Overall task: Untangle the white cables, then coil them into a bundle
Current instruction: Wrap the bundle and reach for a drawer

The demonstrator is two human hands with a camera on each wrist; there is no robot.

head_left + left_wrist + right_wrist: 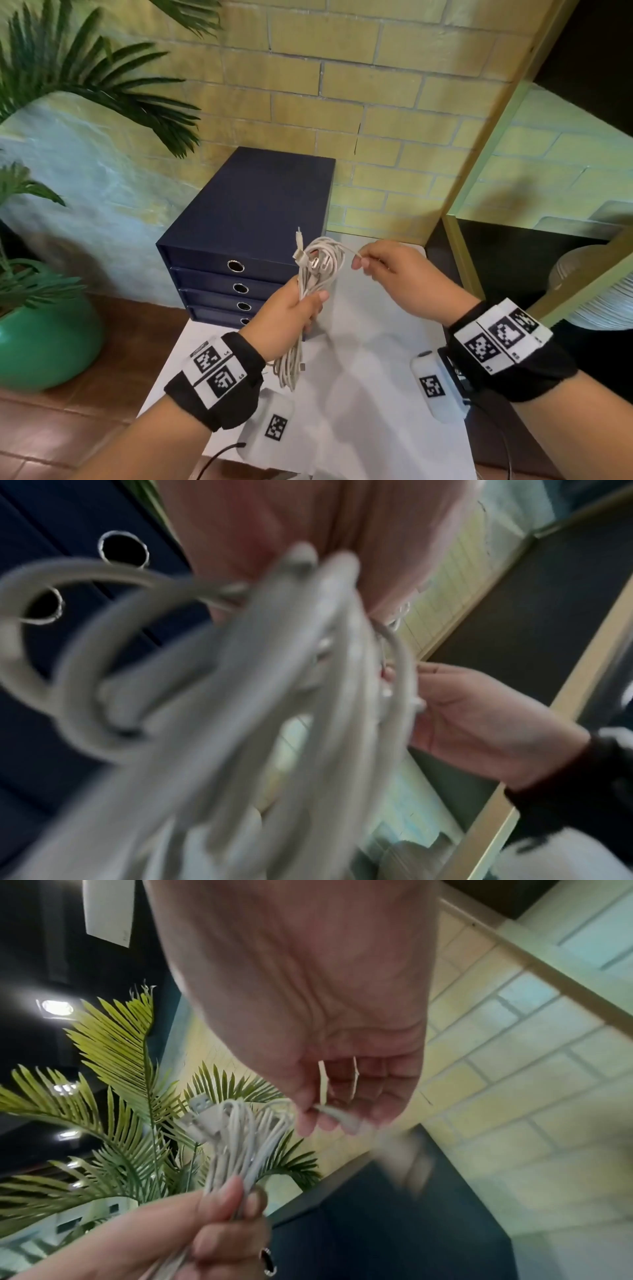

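A bundle of white cables (313, 274) is gripped around its middle by my left hand (291, 311), held upright above the white table (370, 383). Loops and plug ends stick out above the fist, and more loops hang below it. My right hand (368, 262) pinches one cable end between thumb and fingers, just right of the top loops. In the left wrist view the cable loops (240, 696) fill the frame, blurred. The right wrist view shows the pinched cable end (337, 1115) and the bundle (240, 1137) held by the left-hand fingers (226, 1202).
A dark blue drawer box (246, 240) stands on the table right behind the hands. A palm in a green pot (41, 339) sits at the left on the tiled floor. A shelf frame (486, 171) and a ribbed white vase (596, 294) stand at the right.
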